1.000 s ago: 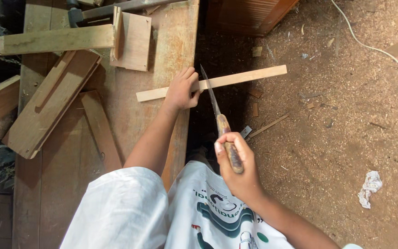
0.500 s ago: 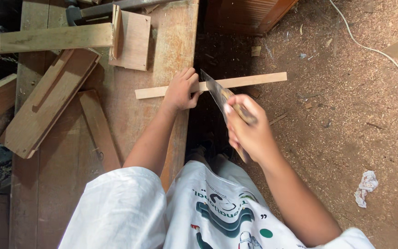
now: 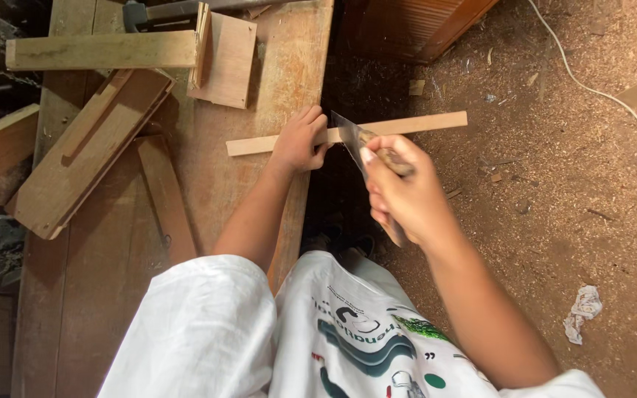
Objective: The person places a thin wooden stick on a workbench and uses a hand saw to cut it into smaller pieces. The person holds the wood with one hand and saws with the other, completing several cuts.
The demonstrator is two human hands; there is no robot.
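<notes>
Sawdust covers the floor (image 3: 569, 206) beside my wooden bench (image 3: 259, 177). My left hand (image 3: 298, 140) presses a thin wooden strip (image 3: 414, 124) flat at the bench edge, fingers curled over it; my right hand (image 3: 405, 193) has its fingers wrapped around a handsaw (image 3: 348, 136), whose blade meets the strip.

Woodworking shop, rough and informal. Evidence: a worn plank workbench (image 3: 289, 59) fills the frame from nine to twelve o'clock, its top scuffed and stained. On it, offcuts: a square board (image 3: 224, 63) at eleven o'clock, a long pale batten (image 3: 97, 51) beside it, a grooved slab (image 3: 86, 151) at ten o'clock, a narrow plank (image 3: 167, 199) nearer centre. Ground from one to five o'clock is packed earth covered in sawdust (image 3: 554, 184) and chips (no paving visible). A slatted timber panel (image 3: 414, 26) stands at twelve o'clock. A white cable (image 3: 591, 88) trails at two o'clock; a crumpled rag (image 3: 582, 313) lies at four o'clock.
</notes>
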